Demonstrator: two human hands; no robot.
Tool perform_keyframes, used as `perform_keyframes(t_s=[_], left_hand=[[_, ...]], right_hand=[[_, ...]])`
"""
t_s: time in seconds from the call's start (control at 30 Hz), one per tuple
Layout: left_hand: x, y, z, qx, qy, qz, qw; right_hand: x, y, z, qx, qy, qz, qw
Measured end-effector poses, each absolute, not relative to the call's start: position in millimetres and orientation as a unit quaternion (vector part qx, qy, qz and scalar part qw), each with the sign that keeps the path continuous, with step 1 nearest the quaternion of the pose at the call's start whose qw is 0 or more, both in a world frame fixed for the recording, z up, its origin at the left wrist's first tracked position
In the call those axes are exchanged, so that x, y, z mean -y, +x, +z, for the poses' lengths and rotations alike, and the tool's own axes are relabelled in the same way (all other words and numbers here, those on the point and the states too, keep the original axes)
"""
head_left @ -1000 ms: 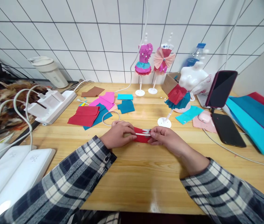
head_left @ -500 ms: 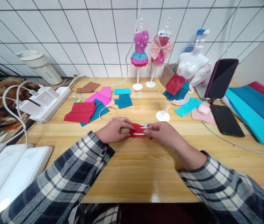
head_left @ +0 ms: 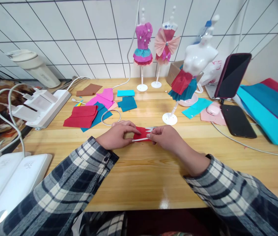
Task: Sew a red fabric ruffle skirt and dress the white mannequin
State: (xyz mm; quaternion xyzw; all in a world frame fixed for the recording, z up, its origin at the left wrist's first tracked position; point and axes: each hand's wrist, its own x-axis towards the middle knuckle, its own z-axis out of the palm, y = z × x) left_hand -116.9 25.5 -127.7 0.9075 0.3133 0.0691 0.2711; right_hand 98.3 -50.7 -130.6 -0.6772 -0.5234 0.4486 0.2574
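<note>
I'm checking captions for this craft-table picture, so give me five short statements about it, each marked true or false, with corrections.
1. The person's left hand and right hand are both at a small flat red paper-like piece. True.
2. A thin straight white strip runs along the red piece's far edge. False: it runs along the near edge.
3. Open silver metal scissor blades point toward the left hand. True.
4. The nearest glossy white mannequin wears a pink bow on its chest. False: its chest is bare; it has a red and teal ruffled skirt.
5. A bright blue paper-like rectangle lies just beyond a dark teal one. True.
</note>
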Motion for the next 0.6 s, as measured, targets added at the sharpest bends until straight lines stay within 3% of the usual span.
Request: perform_keyframes(t_s=[0.6], left_hand=[[-27.3,-120.4,-125.1,-0.288,0.911,0.069,0.287]], right_hand=[[57.6,99.3,-135.6,0.531,-0.695,0.404,0.268]])
